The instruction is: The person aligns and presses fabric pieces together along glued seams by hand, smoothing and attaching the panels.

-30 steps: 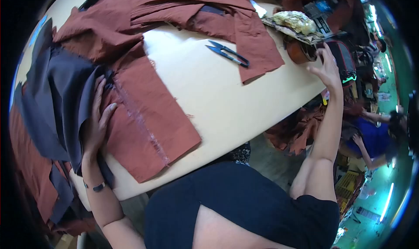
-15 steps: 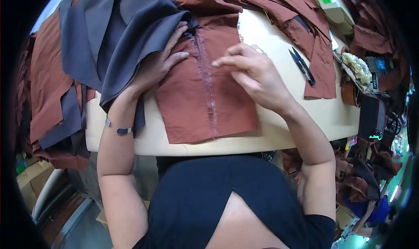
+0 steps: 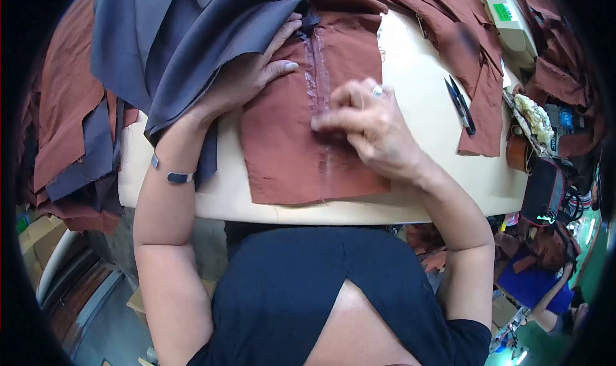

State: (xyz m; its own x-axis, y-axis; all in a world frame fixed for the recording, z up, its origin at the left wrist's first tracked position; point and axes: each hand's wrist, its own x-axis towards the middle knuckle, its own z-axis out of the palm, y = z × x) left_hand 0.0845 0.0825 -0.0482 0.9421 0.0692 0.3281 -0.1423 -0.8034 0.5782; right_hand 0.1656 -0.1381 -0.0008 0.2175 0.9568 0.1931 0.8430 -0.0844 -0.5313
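Left hand: fingers extended, laid flat on the brown cloth, gripping nothing visible; dark grey cloth drapes over the back of the hand and wrist. Right hand: fingers curled, fingertips blurred at the whitish seam; cannot tell whether they pinch anything. Brown cloth lies on the pale table, its lower end near the table's front edge. Snips rest to the right, well apart from both hands.
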